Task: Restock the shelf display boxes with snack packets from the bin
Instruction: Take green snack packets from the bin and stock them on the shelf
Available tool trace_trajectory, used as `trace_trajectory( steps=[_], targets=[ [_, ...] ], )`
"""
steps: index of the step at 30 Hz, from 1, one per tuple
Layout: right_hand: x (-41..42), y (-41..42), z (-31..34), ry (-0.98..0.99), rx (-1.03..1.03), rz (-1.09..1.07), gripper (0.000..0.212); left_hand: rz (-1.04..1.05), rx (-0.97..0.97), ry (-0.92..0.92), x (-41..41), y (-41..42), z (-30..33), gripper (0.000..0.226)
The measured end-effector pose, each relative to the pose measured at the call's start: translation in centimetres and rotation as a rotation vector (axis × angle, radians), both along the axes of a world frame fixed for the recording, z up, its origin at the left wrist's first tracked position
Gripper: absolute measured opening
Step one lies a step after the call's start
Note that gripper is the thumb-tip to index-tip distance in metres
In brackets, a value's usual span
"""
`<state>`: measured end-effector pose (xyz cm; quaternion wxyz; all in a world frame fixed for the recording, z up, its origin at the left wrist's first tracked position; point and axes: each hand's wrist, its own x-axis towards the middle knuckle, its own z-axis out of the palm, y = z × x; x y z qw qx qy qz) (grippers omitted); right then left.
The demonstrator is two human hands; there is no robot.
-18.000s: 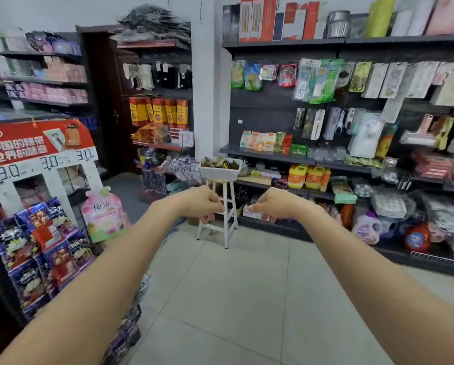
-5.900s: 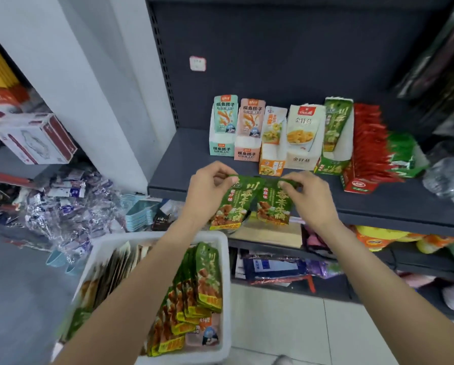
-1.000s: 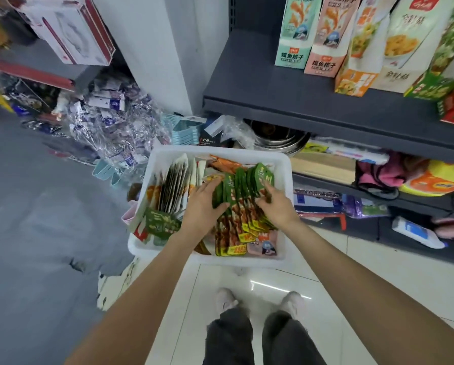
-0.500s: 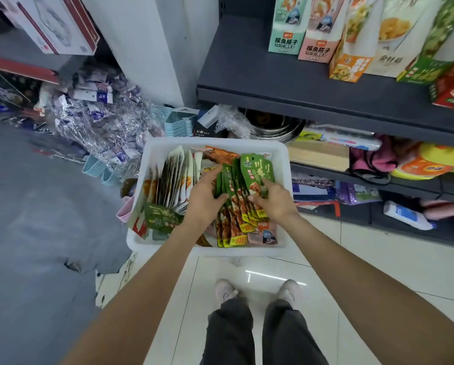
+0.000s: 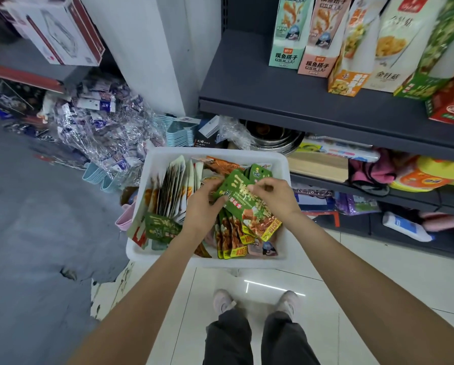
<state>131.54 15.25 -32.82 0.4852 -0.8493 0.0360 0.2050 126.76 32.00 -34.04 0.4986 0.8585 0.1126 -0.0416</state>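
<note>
A white bin (image 5: 207, 260) below me holds several snack packets: pale ones standing on edge at the left and a row of green ones at the right. My left hand (image 5: 203, 209) and my right hand (image 5: 274, 197) both grip a green snack packet (image 5: 244, 204), tilted and lifted just above the row. On the dark shelf (image 5: 286, 101) at the upper right stand several open display boxes (image 5: 286, 46), among them a green display box (image 5: 426, 83) near the right edge.
A lower shelf right of the bin holds a wooden board (image 5: 318, 167), metal bowls (image 5: 270, 135) and cloth items. Plastic-wrapped goods (image 5: 102, 127) are piled on the floor at left. A white pillar (image 5: 154, 48) stands behind the bin. My feet (image 5: 255, 301) are on white tiles.
Both hands have drawn a green packet up out of the row in the bin; it now lies tilted above the others, held at both top corners.
</note>
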Motion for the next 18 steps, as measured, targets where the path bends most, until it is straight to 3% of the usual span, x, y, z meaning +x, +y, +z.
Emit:
trace_trajectory(
  steps=[3,6,7,8,11,13,15,18],
  targets=[
    [0.4,0.4,0.7,-0.047,-0.038,0.084,0.030,-0.036,0.007,0.022,0.1,0.1,0.2,0.035],
    [0.8,0.1,1.5,-0.079,-0.093,0.166,0.013,-0.019,-0.086,0.079,0.1,0.4,0.5,0.045],
    [1.0,-0.3,1.8,-0.098,-0.127,0.164,0.018,-0.012,-0.099,0.098,0.1,0.4,0.7,0.047],
    [1.1,-0.8,1.9,-0.124,-0.153,0.146,0.025,-0.006,-0.096,0.110,0.3,0.5,0.8,0.049],
    [1.4,-2.5,1.9,-0.170,-0.120,0.027,0.010,-0.001,0.001,0.114,1.0,0.4,1.0,0.046],
    [1.5,-3.1,1.7,-0.167,-0.098,-0.059,0.034,0.024,0.082,0.102,1.7,0.4,1.1,0.037],
    [1.4,-3.3,1.9,-0.180,-0.070,-0.108,0.040,0.061,0.118,0.101,2.3,0.3,1.3,0.028],
    [1.4,-3.2,2.0,-0.204,-0.051,-0.120,0.024,0.083,0.136,0.096,2.6,0.4,1.9,0.021]
  ],
)
